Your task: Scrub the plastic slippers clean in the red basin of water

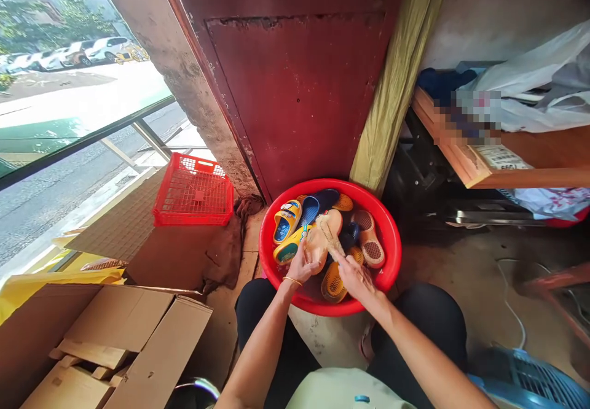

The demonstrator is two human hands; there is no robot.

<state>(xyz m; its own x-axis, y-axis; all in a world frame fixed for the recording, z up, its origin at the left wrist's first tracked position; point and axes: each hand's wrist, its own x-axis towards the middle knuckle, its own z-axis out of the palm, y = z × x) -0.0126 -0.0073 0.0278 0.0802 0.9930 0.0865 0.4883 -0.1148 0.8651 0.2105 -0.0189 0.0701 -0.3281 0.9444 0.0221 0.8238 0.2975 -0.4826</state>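
Observation:
A round red basin (391, 237) on the floor between my knees holds several sandals in water. My left hand (302, 266) grips the heel end of a light beige slipper (335, 220) above the others. In my right hand (356, 276) is a pale scrubbing brush (328, 234), its bristles against the slipper. Around them lie a yellow sandal with a blue insole (286, 220), a blue slipper (308, 209), a brown-and-beige clog (370, 240) and a yellow-orange sandal (334, 283).
A red plastic crate (196, 191) stands on cardboard at the left, with an open cardboard box (120, 317) nearer. Behind the basin is a dark red door (299, 89). A wooden drawer (479, 172) juts out at the right, above a blue fan (548, 375).

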